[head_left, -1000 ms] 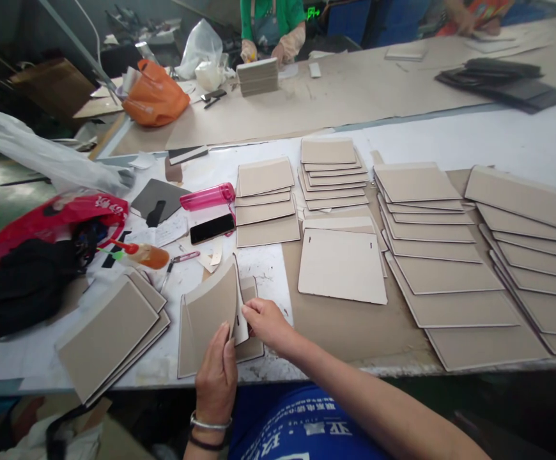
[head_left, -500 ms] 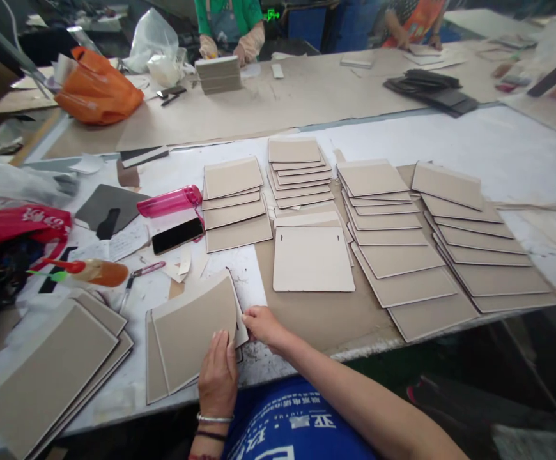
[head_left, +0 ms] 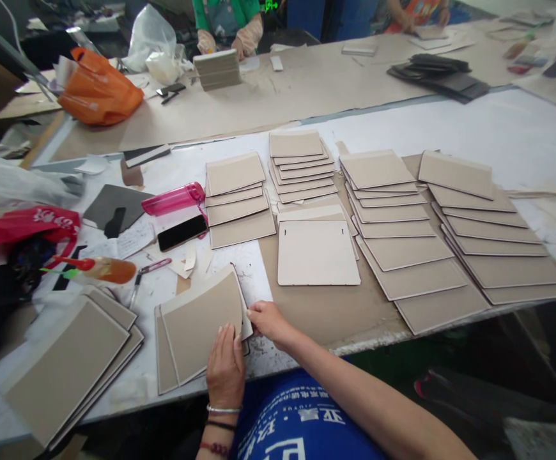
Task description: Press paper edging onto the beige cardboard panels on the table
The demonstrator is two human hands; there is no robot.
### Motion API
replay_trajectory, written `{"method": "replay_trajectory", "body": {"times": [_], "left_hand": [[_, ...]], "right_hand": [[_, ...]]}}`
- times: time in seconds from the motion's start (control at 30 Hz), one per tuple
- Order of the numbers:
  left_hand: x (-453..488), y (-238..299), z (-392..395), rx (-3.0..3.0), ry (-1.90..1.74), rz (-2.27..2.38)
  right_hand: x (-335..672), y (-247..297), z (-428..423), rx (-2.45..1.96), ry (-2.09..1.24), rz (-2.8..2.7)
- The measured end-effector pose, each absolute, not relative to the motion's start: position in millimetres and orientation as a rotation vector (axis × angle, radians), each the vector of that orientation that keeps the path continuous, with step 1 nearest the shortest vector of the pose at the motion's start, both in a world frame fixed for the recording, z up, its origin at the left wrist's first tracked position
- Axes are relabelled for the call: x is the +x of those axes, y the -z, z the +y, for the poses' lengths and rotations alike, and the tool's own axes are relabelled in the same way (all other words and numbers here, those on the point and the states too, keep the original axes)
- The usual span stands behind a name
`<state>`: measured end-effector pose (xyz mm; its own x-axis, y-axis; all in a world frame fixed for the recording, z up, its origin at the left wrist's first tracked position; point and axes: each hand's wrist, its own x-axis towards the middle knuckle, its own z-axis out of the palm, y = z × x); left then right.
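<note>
A small pile of grey cardboard panels (head_left: 196, 326) lies at the table's near edge. My left hand (head_left: 225, 370) rests on the lower right corner of the top panel, fingers together and pressing it, thumb under the edge. My right hand (head_left: 266, 319) pinches the right edge of the same pile. The top panel bends up slightly at its far side. A lone pale panel with two small slots (head_left: 316, 252) lies flat just beyond my right hand.
Fanned rows of grey panels (head_left: 402, 223) cover the table's middle and right. To the left lie another panel stack (head_left: 71, 364), a glue bottle (head_left: 100, 269), a phone (head_left: 182, 232), a pink bottle (head_left: 172, 198) and a red bag (head_left: 19, 223). People work at the far table (head_left: 307, 83).
The lifted top panel has come down from nearly upright to almost flat on the pile. Both hands stay at its right corner. The camera view has shifted right.
</note>
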<state>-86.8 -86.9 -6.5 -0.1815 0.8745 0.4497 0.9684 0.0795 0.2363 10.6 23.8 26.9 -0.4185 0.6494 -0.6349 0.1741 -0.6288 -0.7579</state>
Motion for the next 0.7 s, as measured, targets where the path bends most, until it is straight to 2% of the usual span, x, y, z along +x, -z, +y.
{"method": "replay_trajectory", "body": {"times": [0.23,0.47,0.7], "left_hand": [[-92,-43,-86,-1.540,0.974,-2.450],[-106,-75,-81,-1.026,0.944,-2.660],[-108,-91,-76,-0.932,0.962,-2.644]], "right_hand": [[-11,-64,24,-1.248,-2.251,-1.035],[-35,-94,32,-1.091,-2.302,-1.103],[-52,-99,33,-1.015,-2.329,-1.127]]}}
